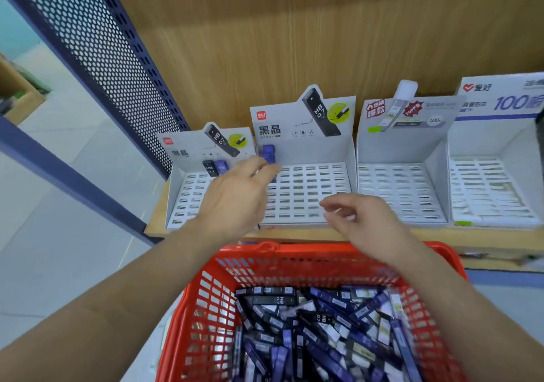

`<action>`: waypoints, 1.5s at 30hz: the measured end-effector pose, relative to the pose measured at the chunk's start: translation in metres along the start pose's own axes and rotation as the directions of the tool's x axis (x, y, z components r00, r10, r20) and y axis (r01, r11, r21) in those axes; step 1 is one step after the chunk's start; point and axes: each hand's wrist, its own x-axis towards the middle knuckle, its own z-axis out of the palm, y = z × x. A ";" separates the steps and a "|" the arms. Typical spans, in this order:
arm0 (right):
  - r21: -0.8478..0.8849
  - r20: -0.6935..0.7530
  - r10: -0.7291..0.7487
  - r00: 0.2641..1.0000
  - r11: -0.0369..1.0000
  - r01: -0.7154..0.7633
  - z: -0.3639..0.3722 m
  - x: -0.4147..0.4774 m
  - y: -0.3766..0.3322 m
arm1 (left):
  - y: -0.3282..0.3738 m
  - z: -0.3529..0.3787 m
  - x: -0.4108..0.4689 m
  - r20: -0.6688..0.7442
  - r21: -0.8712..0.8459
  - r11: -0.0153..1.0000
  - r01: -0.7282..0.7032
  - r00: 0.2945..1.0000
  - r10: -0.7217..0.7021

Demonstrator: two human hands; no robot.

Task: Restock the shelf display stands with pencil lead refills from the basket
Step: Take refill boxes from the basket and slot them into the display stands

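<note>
**Left hand sets a blue lead refill into a shelf display stand**

The view comes from a head-worn camera, looking down. The left hand (pixel 235 193) reaches to the back left corner of the second display stand (pixel 312 193). Its fingertips pinch an upright blue refill case (pixel 268 152) over the slots there. The right hand (pixel 365 219) hovers above that stand's front edge with its fingers loosely curled. It is blurred, and nothing shows in it. Below both arms sits a red basket (pixel 294 253), heaped with loose refill cases (pixel 309 322) in blue and black.

Several things could go wrong from here. The hand hides the slot, so the case may miss it and tip over. The card stand looks light and neither hand steadies it, so a sideways push could slide it. The left wrist also lies over the first display stand (pixel 182 196), where a black case (pixel 207 167) and a blue case (pixel 221 167) stand. Drawing the hand back carelessly could knock them down. The basket mixes colours, so a case could end up in the wrong stand.

Four grey-white slotted stands sit in a row on a wooden shelf (pixel 159 222), backed by a wood-grain panel (pixel 265 43). A dark blue perforated metal panel (pixel 97 52) closes the left side, with pale floor tiles (pixel 59 234) beyond it.
</note>
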 end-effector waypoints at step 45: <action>0.242 0.674 0.402 0.620 0.673 -0.699 0.115 -0.075 0.069 | 0.073 0.092 -0.182 0.883 -0.372 -0.113 0.921 0.314 -0.347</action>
